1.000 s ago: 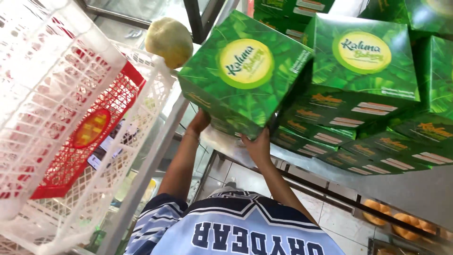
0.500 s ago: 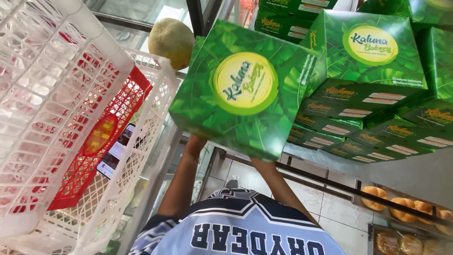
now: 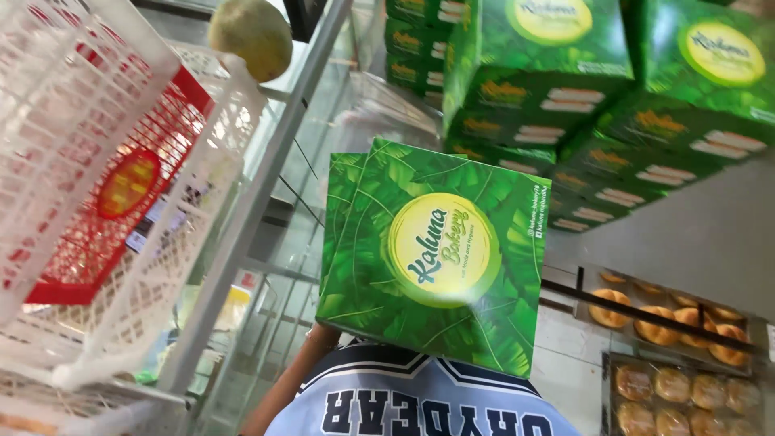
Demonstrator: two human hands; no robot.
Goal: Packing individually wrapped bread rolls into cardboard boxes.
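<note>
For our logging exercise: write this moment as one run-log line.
hands: hidden under box | held: green square box | behind: stacked green boxes | left: white plastic baskets

White crates (image 3: pixel 97 161) hold a red tray (image 3: pixel 121 194); a melon (image 3: pixel 250 36) sits above; buns (image 3: pixel 670 355) fill trays below.

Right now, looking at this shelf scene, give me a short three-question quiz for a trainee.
1. True or false: the raised green box carries a round yellow label.
2. What fills the metal trays at lower right? A: golden buns; B: bottles; C: eggs.
3. Fill in: the pale round fruit sits above white plastic ____.
Key: 1 true; 2 A; 3 baskets.
</note>
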